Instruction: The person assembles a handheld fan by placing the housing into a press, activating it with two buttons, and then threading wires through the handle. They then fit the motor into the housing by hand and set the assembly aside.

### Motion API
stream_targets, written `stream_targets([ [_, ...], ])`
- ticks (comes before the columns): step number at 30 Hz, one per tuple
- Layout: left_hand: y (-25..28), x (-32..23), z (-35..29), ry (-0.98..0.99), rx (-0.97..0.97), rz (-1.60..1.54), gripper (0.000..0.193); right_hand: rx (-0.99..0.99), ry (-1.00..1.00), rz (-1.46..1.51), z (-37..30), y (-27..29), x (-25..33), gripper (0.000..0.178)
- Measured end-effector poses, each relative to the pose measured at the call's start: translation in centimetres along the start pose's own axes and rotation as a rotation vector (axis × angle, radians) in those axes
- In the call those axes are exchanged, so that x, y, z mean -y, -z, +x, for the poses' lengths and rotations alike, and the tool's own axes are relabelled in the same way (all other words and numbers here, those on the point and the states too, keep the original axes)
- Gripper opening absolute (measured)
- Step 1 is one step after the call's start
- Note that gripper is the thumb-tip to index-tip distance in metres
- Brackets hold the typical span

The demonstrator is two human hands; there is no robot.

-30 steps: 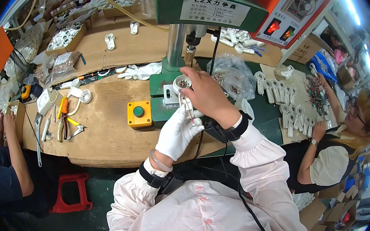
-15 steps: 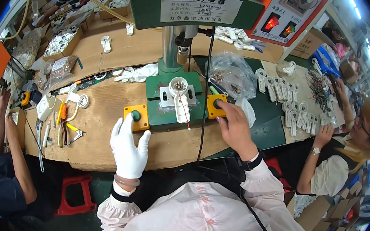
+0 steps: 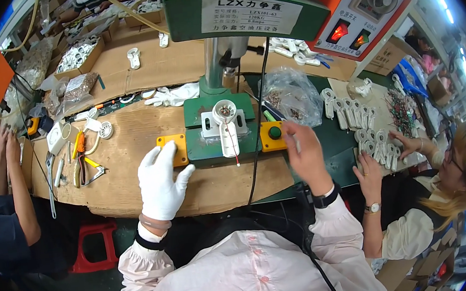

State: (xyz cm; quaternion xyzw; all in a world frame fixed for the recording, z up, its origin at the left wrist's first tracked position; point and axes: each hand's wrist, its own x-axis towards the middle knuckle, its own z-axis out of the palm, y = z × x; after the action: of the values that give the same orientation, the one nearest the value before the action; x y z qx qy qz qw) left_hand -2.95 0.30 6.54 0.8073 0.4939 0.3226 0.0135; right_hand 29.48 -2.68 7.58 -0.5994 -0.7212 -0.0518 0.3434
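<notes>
My left hand point(image 3: 163, 182), in a white glove, rests its fingers over the left yellow button box point(image 3: 180, 158) and covers its button. Its thumb stands apart and nothing is held. My bare right hand point(image 3: 308, 160), a little blurred, is just right of the other yellow button box point(image 3: 268, 143), clear of its green button point(image 3: 275, 133). The fingers look loosely extended with nothing in them. Between the boxes a white handheld-fan housing point(image 3: 228, 137) lies in the metal fixture point(image 3: 208, 126) of a green press point(image 3: 191, 111). A small motor point(image 3: 225, 111) sits in its round head, and a red wire trails along the handle.
Pliers point(image 3: 81, 156) and other hand tools lie left. A plastic bag of small parts point(image 3: 295, 102) is behind my right hand. White fan housings point(image 3: 380, 144) stand in rows at the right, near a co-worker's hands point(image 3: 369, 174). A black cable point(image 3: 259, 120) hangs before the press.
My right hand has come off the green button and moved right. My left hand stays at its box. The co-worker's hands at the right have moved to the housings.
</notes>
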Motion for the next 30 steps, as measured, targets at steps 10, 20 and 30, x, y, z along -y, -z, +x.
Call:
stream_targets([
  [10,-4.6,2.3,-4.1,0.260,-0.309,-0.310,0.046,0.352,-0.035,-0.244,4.2,-2.0,-12.1,0.019],
  [20,-5.7,3.6,-4.6,0.293,-0.379,-0.455,0.043,0.317,-0.130,-0.433,5.7,-4.8,-12.6,0.011],
  [30,-5.9,3.8,-4.7,0.329,-0.376,-0.509,0.044,0.259,-0.247,-0.406,5.5,-4.6,-11.8,0.010],
])
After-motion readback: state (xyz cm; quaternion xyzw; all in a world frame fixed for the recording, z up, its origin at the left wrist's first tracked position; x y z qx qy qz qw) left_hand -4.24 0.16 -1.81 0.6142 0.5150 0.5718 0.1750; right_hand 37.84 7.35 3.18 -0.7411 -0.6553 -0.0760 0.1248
